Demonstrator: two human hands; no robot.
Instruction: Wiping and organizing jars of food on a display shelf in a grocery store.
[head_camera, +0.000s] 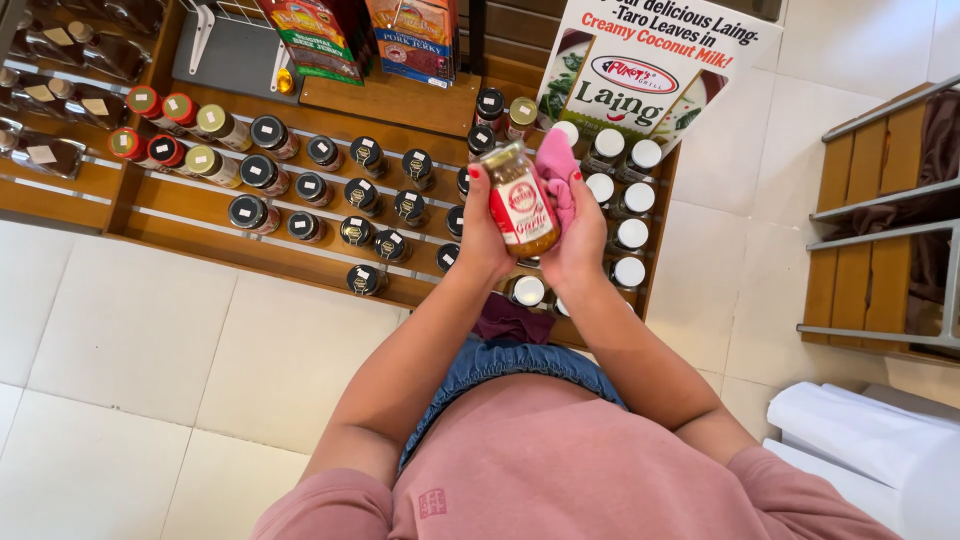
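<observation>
Pale floor tiles surround a low wooden display shelf (420, 100) stocked with rows of capped jars (330, 190), lids up so they read from above. Over it, the left hand (484, 232) wraps its fingers around a red-labelled glass jar (520, 205), steadying it while the right hand (580, 235) presses a pink cloth (556, 165) against its side, fingers curled together.

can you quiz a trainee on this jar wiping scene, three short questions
1. True or false: the left hand grips the jar.
2. What colour is the cloth in the right hand?
3. The jars with white lids on the shelf stand: A) left of the hands, B) right of the hands.

Key: 1 true; 2 pink; 3 B.
</observation>
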